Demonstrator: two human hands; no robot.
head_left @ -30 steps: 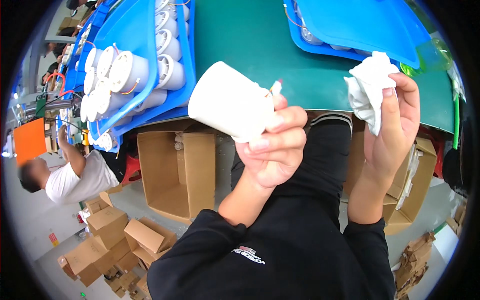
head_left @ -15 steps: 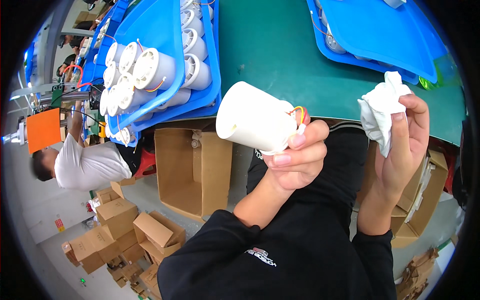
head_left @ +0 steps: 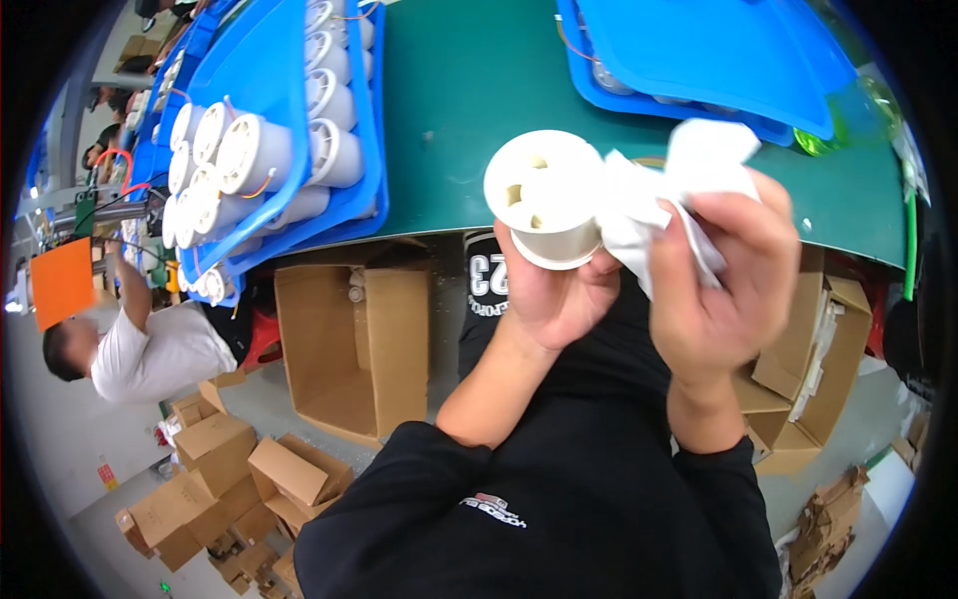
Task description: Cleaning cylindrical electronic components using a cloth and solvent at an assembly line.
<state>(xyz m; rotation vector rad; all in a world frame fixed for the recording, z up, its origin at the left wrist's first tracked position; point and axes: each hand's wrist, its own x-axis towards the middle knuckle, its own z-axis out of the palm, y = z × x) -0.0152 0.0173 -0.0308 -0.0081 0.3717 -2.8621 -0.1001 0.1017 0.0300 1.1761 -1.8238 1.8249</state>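
My left hand is closed around a white plastic cylindrical housing, held up in front of the green table's near edge. Its round end faces up toward me, and several openings show inside it. My right hand pinches a crumpled white cloth, which reaches the housing's right side. Whether the cloth presses on the housing there is hard to make out. Most of the housing's coloured wires are hidden behind the cloth, and my left fingertips are partly hidden by the housing.
Stacked blue trays with several similar white housings stand on the left of the green table. More blue trays lie at the right. Below the edge are cardboard boxes. A person in a white shirt sits at the left.
The housing has turned so its round end faces up toward me. My right hand has moved left and brought the cloth to its side. The view has shifted slightly right.
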